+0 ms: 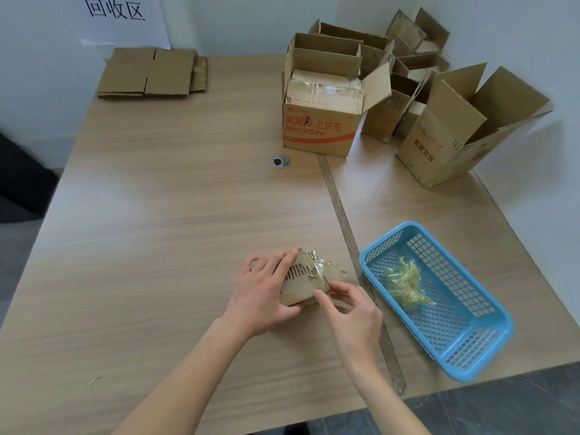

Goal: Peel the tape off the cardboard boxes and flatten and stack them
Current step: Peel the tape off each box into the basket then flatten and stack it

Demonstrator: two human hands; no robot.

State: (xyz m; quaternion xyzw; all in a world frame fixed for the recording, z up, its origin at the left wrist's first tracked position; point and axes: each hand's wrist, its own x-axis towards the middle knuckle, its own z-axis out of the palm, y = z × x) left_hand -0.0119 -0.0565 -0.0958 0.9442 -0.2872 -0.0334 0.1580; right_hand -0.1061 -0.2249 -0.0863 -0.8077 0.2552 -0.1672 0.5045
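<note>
Left hand (266,293) grips the small brown cardboard box (303,282); right hand (351,309) pinches its clear tape (329,270), trailing right toward the blue plastic basket (489,356).

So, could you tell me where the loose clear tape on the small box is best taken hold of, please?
Probably its crumpled free end, which sticks out on the basket side of the small box. Pinch it from the right with the right hand, while the left hand grips the box, and pull towards the blue basket.
</note>
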